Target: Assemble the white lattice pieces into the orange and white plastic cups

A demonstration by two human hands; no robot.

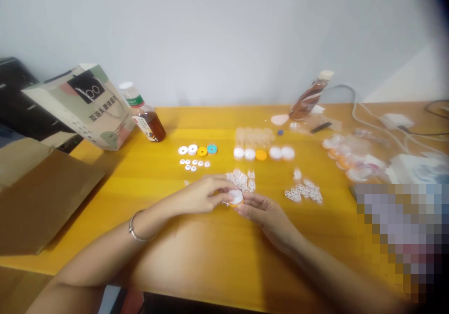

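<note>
"Head view, left to right: how is the round piece [236, 199] best handled?"

"Left hand [206, 194]: fingers pinching its left side; light, even pressure advised. Right hand [268, 213]: fingertips against its right side, best kept level as counter-support. Uneven squeezing could tilt it."

"And its looks?"

"One item, small, round, white on top, orange beneath; detail blurred. A thin white bit shows at its left."

"Location?"

"Between both hands, over the table [196, 258], just nearer the person than some loose white openwork pieces [239, 181]. Contact with the tabletop: cannot be told."
</note>
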